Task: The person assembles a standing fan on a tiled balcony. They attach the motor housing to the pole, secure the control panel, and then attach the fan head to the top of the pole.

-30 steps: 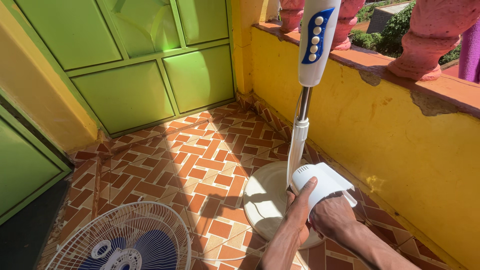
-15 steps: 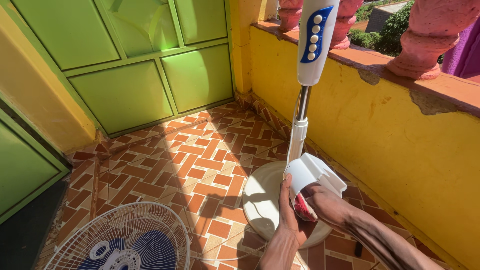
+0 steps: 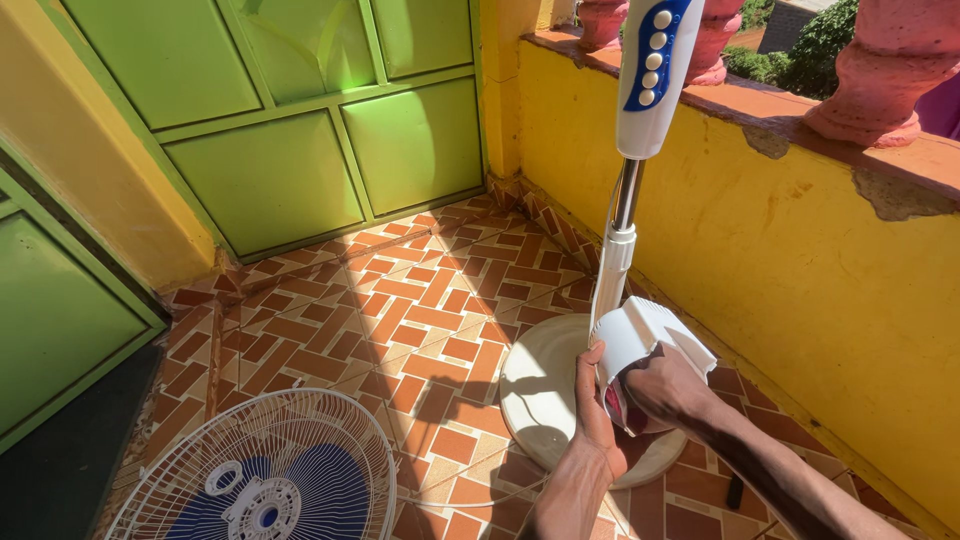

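our left hand (image 3: 597,410) and right hand (image 3: 662,388) both grip the white motor housing (image 3: 645,340) over the round fan base (image 3: 540,395); the yellow wall (image 3: 800,270) crowds the right, open tiled floor (image 3: 400,310) lies left, the fan grille (image 3: 260,470) lies near

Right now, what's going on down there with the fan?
A person crouches over a dismantled pedestal fan. Both hands hold a white plastic housing beside the stand pole: the left hand cups its side, the right hand reaches into its open end. The fan grille with blue blades lies apart on the tiled floor.
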